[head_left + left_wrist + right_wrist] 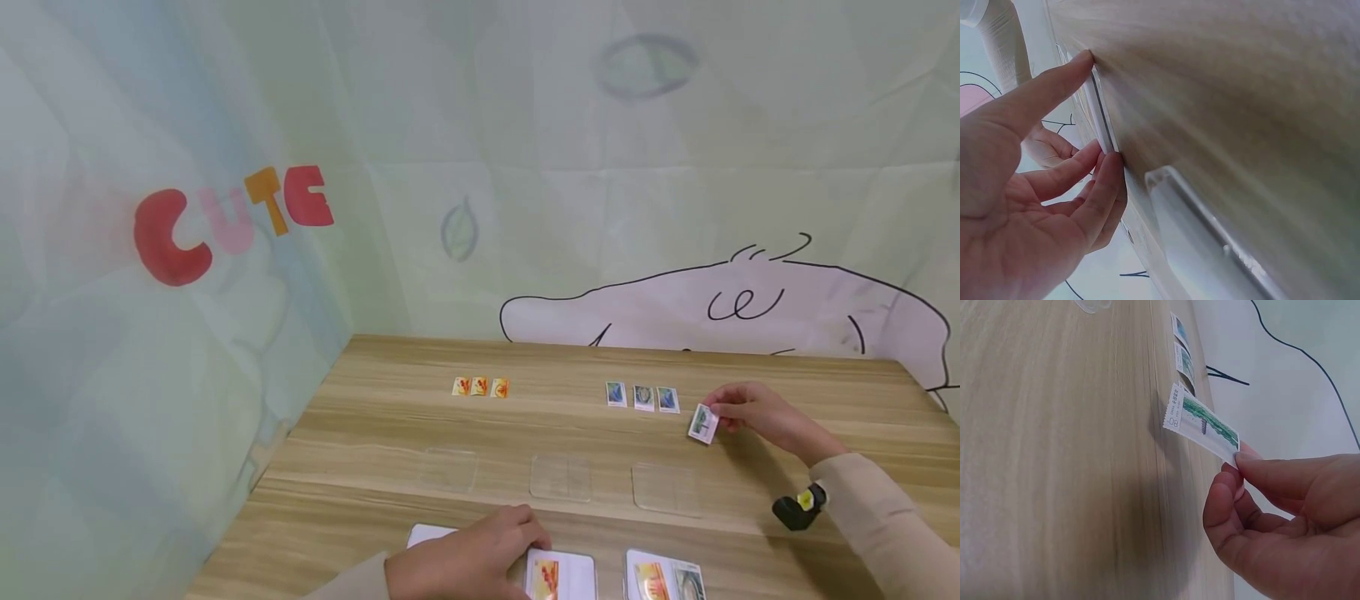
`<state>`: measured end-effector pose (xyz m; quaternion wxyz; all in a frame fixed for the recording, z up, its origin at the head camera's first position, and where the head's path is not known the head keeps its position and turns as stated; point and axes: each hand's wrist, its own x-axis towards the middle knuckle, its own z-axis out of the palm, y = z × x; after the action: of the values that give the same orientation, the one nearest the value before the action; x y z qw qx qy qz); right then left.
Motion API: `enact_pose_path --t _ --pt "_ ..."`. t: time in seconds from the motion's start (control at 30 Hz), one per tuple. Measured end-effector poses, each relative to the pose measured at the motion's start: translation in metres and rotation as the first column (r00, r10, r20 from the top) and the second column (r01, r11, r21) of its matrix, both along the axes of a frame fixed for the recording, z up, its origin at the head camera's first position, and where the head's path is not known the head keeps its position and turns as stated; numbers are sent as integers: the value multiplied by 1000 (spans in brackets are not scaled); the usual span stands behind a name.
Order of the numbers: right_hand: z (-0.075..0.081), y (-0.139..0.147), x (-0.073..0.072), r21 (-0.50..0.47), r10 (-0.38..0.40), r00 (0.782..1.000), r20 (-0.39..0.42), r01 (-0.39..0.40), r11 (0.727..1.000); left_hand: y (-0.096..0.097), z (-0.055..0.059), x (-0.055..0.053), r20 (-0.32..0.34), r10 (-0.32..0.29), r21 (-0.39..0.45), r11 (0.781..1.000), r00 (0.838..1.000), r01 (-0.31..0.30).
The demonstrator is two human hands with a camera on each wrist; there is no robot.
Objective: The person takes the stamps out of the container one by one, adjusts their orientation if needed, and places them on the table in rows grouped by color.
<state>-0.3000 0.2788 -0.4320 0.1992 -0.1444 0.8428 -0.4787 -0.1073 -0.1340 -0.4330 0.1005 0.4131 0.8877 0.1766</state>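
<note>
Your right hand [767, 415] pinches one stamp with a green picture [1202, 423], lifted a little above the table [375, 417], to the right of three bluish loose stamps [643, 397]. Your left hand [480, 550] is at the near side, and its thumb and fingertips touch the left edge of the middle card [577, 573]; I cannot tell if they grip it or only steady it.

The work looks only partly done. The right card [651, 557] already bears two stamps, one orange and one greyish. The middle card shows one orange stamp [546, 577], with white space to its right. The left card [429, 533] is mostly hidden by your hand, so I cannot say what lies on it.

What seems left: the pinched stamp is not yet placed, and three orange loose stamps [480, 386] also lie at the far side. Three clear squares [561, 477] lie apart from the cards.
</note>
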Motion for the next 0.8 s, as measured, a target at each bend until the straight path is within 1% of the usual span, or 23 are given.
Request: enact_pose_path --t 0.07,0.23,0.53,0.8 --pt "0 0 -1 5 -3 1000 1 3 1000 0 0 0 -3 -1 -5 1000 1000 1" --pt "1 0 -5 14 18 1000 -19 -18 1000 0 0 -1 -8 -5 -7 1000 1000 5" --pt "1 2 -15 39 9 1000 -28 -8 999 0 2 1 11 9 -7 1000 1000 -9" --pt "5 2 -21 76 41 998 -40 -38 996 0 1 1 4 8 -7 1000 1000 -8"
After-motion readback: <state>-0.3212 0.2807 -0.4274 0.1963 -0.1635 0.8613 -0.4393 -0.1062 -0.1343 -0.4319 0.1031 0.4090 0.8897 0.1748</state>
